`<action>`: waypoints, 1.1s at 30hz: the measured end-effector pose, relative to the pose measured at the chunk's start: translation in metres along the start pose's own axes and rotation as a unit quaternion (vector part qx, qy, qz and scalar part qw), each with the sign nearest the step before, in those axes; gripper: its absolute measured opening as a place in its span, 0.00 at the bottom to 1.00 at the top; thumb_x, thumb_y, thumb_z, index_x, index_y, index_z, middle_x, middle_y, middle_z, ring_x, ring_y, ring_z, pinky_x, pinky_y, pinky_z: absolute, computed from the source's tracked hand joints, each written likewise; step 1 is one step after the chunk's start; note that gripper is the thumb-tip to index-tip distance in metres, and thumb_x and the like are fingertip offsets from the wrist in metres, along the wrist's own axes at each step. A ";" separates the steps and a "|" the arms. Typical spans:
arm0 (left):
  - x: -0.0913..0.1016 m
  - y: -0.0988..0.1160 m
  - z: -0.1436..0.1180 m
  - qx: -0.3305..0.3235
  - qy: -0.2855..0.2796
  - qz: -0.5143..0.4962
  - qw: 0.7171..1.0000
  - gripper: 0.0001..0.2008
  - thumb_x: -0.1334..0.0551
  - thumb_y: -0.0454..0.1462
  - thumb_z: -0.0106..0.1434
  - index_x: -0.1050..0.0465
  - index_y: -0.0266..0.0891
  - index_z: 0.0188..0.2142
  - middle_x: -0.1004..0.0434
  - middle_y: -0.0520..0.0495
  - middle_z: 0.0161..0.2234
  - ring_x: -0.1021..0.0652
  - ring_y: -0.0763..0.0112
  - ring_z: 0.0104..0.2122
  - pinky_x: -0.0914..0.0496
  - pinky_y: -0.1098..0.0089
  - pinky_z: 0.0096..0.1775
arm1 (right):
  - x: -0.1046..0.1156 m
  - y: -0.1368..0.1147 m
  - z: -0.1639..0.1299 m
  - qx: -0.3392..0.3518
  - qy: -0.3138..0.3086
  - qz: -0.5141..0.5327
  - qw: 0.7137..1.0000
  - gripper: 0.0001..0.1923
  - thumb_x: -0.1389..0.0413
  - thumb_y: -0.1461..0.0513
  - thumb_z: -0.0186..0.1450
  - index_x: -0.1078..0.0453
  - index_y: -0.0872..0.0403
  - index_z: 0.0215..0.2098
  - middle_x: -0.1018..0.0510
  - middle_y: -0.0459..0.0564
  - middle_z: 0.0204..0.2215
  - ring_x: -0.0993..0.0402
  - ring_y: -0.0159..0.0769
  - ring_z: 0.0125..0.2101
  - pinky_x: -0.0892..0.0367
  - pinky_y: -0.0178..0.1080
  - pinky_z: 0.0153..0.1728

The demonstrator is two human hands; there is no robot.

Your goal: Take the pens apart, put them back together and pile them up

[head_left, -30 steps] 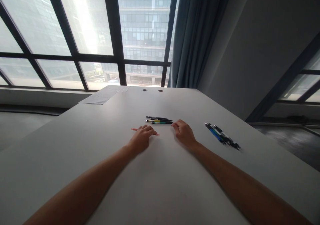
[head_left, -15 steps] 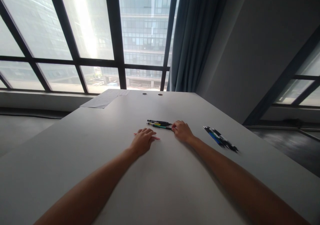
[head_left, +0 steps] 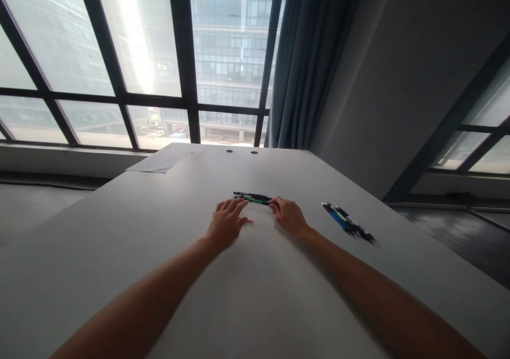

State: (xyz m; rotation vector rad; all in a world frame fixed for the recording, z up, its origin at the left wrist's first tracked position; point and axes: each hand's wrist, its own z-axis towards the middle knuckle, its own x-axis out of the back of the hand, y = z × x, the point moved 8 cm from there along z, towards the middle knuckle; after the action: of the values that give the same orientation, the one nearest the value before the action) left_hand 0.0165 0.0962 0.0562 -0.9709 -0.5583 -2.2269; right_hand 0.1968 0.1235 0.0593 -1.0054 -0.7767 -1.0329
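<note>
1. Now the left hand (head_left: 227,222) lies flat on the pale grey table (head_left: 119,231), its fingers (head_left: 235,206) spread and stretched forward until their tips touch the near end of the small bundle of slim dark pens with green and yellow barrels (head_left: 252,197); a second ago it rested further back over a thin red pen, which no longer shows and may lie under the palm.
2. Meanwhile the right hand (head_left: 287,215) has closed in on the bundle's other end; its fingers curl round the pen tips, pinching them lightly, though how firm the hold is I cannot tell.
3. So the bundle sits between both hands, which seem to be gathering it.
4. Off to the right, well apart, the second cluster of blue and black pens (head_left: 347,222) is unmoved; a white paper sheet (head_left: 159,160) lies at the far left corner.
</note>
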 end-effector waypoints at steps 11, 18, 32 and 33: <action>-0.004 0.035 0.000 -0.078 -0.050 0.053 0.994 0.14 0.49 0.36 0.70 0.33 0.39 0.53 0.24 0.43 0.43 0.26 0.61 0.41 0.33 0.60 0.44 | -0.012 -0.024 -0.042 0.054 -0.032 0.324 0.944 0.24 0.56 0.50 0.69 0.36 0.54 0.22 0.31 0.44 0.17 0.36 0.31 0.21 0.40 0.35 0.28; -0.004 0.023 -0.001 -0.025 -0.054 0.018 0.998 0.09 0.48 0.36 0.70 0.31 0.40 0.44 0.23 0.46 0.36 0.25 0.65 0.36 0.33 0.66 0.38 | -0.018 0.002 -0.037 -0.037 0.020 0.473 0.880 0.18 0.50 0.48 0.64 0.32 0.54 0.35 0.30 0.44 0.21 0.35 0.32 0.23 0.38 0.36 0.27; 0.014 0.034 -0.003 -0.076 0.033 0.041 0.996 0.12 0.48 0.38 0.70 0.26 0.41 0.39 0.22 0.47 0.34 0.27 0.67 0.35 0.35 0.66 0.35 | -0.024 -0.014 -0.041 0.026 -0.071 0.409 0.909 0.34 0.61 0.38 0.66 0.31 0.55 0.25 0.28 0.48 0.21 0.33 0.33 0.25 0.38 0.37 0.31; 0.014 0.035 -0.003 -0.076 0.030 0.041 0.996 0.12 0.48 0.38 0.70 0.26 0.41 0.39 0.22 0.47 0.34 0.26 0.67 0.35 0.35 0.66 0.35 | -0.025 -0.015 -0.041 0.029 -0.079 0.403 0.911 0.34 0.61 0.38 0.66 0.30 0.56 0.26 0.28 0.48 0.21 0.33 0.33 0.25 0.38 0.37 0.31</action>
State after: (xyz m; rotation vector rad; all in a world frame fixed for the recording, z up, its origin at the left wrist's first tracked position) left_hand 0.0319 0.0648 0.0690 -0.9808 -0.3190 -2.2428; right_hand 0.1766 0.0905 0.0269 -1.2140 -0.4361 -0.2126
